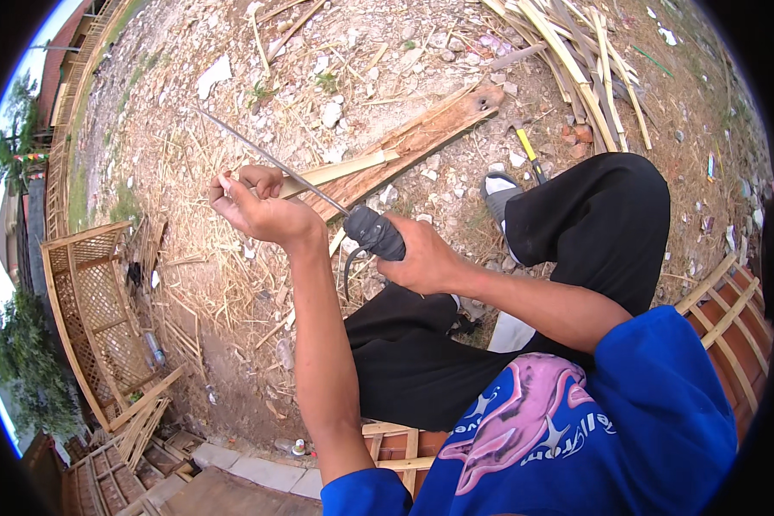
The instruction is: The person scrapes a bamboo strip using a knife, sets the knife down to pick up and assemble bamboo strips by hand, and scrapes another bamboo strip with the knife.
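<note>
My right hand (426,256) is wrapped round the thick black-bound handle of a long knife (271,158), and a dark cord loops down from that handle. The thin grey blade, seen nearly edge-on, points up and to the left, past my left hand. My left hand (262,205) is raised beside the blade with fingers curled and thumb pressed toward them; what they hold, if anything, is hidden. A pale bamboo strip (348,170) runs from behind this hand over a worn wooden plank (439,122) lying on the ground.
A hammer with a yellow and black handle (527,148) lies by my shoe (499,196). Split bamboo (589,64) is heaped at the far right. Shavings (206,224) and stones cover the ground. A woven lattice frame (95,322) stands at left; slatted bamboo (731,318) is at right.
</note>
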The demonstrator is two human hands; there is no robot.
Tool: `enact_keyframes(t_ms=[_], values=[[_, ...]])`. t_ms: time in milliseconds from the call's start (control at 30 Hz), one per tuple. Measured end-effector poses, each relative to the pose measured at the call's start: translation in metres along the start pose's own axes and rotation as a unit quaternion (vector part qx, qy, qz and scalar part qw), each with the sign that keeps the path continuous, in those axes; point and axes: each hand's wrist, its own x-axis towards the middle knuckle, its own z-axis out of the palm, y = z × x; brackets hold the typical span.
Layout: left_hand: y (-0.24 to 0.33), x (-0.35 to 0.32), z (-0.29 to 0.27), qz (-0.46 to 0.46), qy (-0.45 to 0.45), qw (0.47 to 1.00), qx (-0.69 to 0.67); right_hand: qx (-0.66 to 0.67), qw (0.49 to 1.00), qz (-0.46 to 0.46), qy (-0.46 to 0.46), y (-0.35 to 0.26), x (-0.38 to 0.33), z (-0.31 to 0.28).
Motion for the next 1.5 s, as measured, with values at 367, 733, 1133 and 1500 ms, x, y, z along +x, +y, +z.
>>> enact_keyframes(t_ms=[367, 733, 1133, 1500], values=[[-0.003, 0.008, -0.002, 0.008, -0.005, 1.0, 0.021, -0.034, 0.994, 0.101, -0.009, 0.081, 0.016, -0.021], [-0.001, 0.004, 0.001, 0.046, 0.035, 0.997, 0.046, -0.025, 0.999, 0.037, 0.011, 0.096, 0.026, -0.018], [-0.005, 0.016, -0.007, 0.046, 0.051, 0.996, 0.058, -0.059, 0.995, 0.081, 0.019, 0.112, 0.024, -0.018], [-0.014, 0.029, -0.023, 0.024, 0.111, 0.993, 0.044, 0.052, 0.987, 0.147, -0.035, 0.057, 0.034, -0.012]])
